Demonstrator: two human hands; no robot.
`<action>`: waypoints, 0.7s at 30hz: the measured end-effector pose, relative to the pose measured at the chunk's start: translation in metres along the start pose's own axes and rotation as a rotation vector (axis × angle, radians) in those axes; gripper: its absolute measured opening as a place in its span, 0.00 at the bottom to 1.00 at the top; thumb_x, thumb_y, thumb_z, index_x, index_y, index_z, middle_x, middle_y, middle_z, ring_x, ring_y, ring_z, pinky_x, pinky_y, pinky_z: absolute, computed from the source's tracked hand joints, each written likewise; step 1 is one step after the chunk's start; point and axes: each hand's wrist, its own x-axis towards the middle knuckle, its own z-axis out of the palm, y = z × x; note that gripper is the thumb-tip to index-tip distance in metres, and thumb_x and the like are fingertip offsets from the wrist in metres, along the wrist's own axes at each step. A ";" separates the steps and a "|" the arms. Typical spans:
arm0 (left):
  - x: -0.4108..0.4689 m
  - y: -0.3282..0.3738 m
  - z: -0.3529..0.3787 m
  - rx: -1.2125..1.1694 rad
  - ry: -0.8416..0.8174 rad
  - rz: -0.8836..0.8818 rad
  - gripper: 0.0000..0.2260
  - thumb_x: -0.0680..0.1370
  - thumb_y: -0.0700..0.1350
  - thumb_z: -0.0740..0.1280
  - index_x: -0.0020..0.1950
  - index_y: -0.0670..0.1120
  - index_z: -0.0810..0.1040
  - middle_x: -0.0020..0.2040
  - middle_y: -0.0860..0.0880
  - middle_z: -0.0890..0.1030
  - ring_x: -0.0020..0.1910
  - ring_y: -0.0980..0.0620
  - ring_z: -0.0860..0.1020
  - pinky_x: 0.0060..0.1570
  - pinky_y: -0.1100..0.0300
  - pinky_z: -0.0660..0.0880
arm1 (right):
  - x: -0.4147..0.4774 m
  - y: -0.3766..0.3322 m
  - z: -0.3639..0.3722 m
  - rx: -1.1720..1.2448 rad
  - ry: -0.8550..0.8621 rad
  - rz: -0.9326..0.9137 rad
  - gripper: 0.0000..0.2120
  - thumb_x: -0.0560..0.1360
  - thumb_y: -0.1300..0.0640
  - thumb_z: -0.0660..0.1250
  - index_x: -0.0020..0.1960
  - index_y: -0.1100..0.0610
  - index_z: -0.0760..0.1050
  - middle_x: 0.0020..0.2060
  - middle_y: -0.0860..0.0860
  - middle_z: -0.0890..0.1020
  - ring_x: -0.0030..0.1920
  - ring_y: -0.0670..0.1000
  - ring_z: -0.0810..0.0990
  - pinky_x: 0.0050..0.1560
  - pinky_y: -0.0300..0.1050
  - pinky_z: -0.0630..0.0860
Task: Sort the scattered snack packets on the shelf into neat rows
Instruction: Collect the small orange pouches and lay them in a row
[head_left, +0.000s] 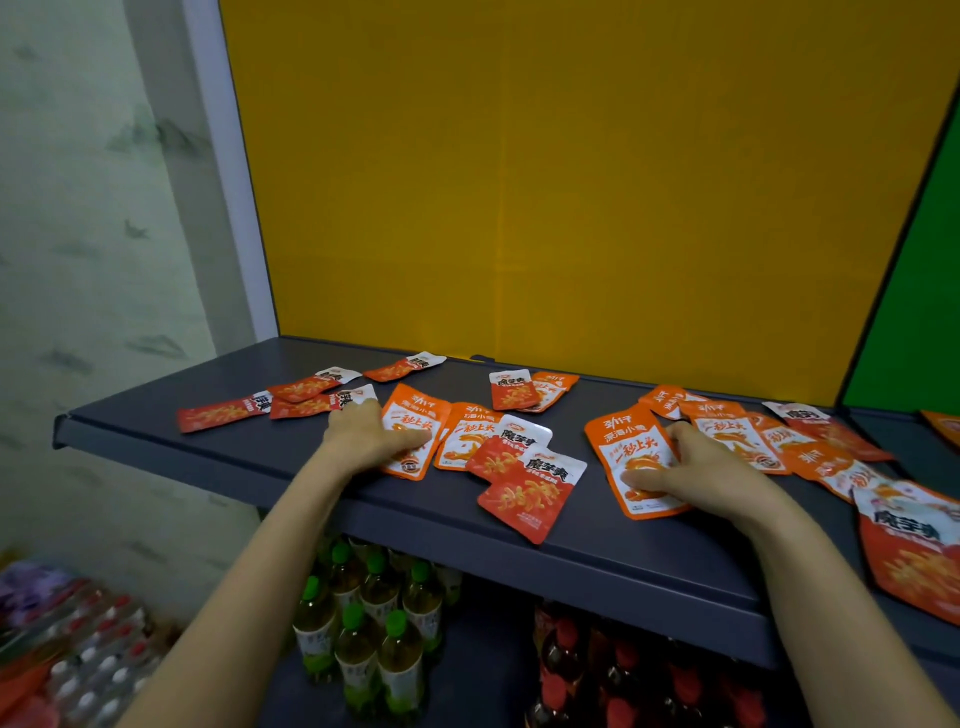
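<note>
Several orange and red snack packets lie scattered on a dark grey shelf. My left hand rests on an orange packet left of centre, thumb across its lower half. My right hand lies on another orange packet, thumb pressing its lower part. Two red packets overlap between my hands. More red packets sit at the back left. A heap of orange packets lies past my right hand. A large red packet lies at the far right.
A yellow back panel rises behind the shelf, with a green panel to the right. Below stand green-capped bottles and red-capped bottles. Wrapped bottle packs lie at the lower left.
</note>
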 end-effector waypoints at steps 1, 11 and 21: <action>0.001 0.000 -0.001 0.034 0.002 -0.018 0.27 0.69 0.61 0.70 0.56 0.41 0.72 0.59 0.42 0.76 0.61 0.43 0.71 0.61 0.49 0.71 | 0.000 0.000 0.000 -0.001 0.002 0.000 0.25 0.71 0.50 0.70 0.64 0.56 0.65 0.62 0.53 0.75 0.51 0.50 0.73 0.51 0.44 0.70; -0.004 0.023 -0.019 -0.164 -0.149 -0.076 0.22 0.66 0.47 0.76 0.54 0.42 0.73 0.47 0.45 0.80 0.39 0.51 0.77 0.35 0.61 0.71 | -0.006 -0.001 -0.001 0.064 0.062 0.009 0.26 0.71 0.54 0.71 0.64 0.58 0.64 0.62 0.55 0.75 0.51 0.51 0.72 0.51 0.45 0.70; -0.015 0.035 -0.013 -0.580 -0.094 0.076 0.05 0.72 0.37 0.70 0.43 0.44 0.76 0.38 0.46 0.80 0.26 0.53 0.80 0.24 0.64 0.76 | 0.012 0.011 -0.048 0.240 0.364 -0.020 0.18 0.68 0.58 0.70 0.56 0.55 0.71 0.55 0.55 0.80 0.54 0.57 0.79 0.57 0.56 0.76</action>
